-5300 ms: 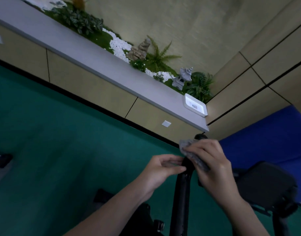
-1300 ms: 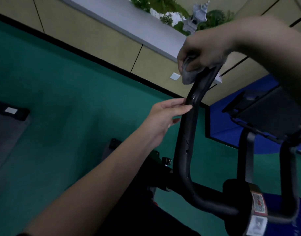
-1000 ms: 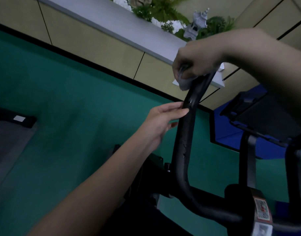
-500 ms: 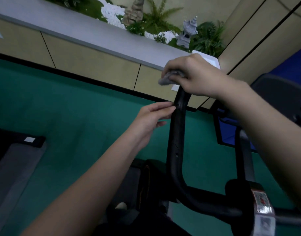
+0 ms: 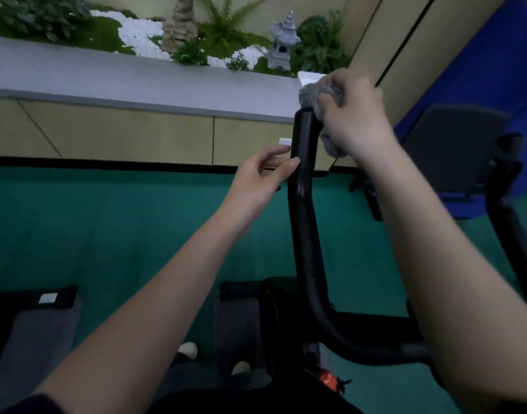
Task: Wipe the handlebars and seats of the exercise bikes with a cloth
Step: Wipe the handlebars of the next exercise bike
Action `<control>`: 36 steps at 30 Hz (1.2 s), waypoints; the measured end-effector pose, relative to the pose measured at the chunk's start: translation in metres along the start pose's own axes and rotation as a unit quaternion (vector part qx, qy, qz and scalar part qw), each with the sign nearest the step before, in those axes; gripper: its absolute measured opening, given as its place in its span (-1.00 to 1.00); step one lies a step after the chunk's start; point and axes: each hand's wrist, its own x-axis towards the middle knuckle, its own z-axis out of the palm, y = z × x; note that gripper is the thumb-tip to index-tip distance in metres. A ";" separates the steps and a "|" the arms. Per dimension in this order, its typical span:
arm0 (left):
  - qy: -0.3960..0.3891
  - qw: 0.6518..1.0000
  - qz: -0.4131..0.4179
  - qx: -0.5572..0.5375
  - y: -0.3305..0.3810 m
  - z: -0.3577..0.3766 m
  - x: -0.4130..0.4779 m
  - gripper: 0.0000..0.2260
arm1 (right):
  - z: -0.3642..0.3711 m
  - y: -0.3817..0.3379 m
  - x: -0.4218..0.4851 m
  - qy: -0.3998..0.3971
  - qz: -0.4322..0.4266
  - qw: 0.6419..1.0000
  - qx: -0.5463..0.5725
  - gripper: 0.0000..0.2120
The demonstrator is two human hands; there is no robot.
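Head view: handlebar (image 5: 304, 204) stands upright, tip up; right hand (image 5: 355, 121) clutches cloth (image 5: 310, 92) at the tip, left hand (image 5: 256, 180) touches lower, fingers straight.

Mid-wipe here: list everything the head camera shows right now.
handlebar: one, black, upright at centre
cloth: one, grey, over the handlebar's top end
console panel: one, dark grey, right of handlebar
ledge: one, pale grey, along far wall
plants: several, green, along ledge's far side
stone lantern: one, grey, among plants
floor: one, green
floor mats: two, grey, black-edged, bottom left and centre
left hand: one, fingertips touch handlebar's left side
right hand: one, grips cloth at handlebar top
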 end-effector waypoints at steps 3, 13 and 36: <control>-0.033 0.999 0.019 0.007 0.005 -0.008 0.012 -0.81 | 0.018 -0.003 -0.038 0.141 -0.036 0.989 -0.023 -0.80; -0.147 0.988 0.050 0.026 0.010 -0.016 0.044 -0.86 | 0.046 -0.005 -0.110 0.181 0.106 0.978 -0.003 -0.81; -0.268 0.707 0.525 0.390 0.033 -0.029 0.087 -0.80 | 0.063 -0.009 -0.145 0.095 0.004 0.990 -0.104 -0.83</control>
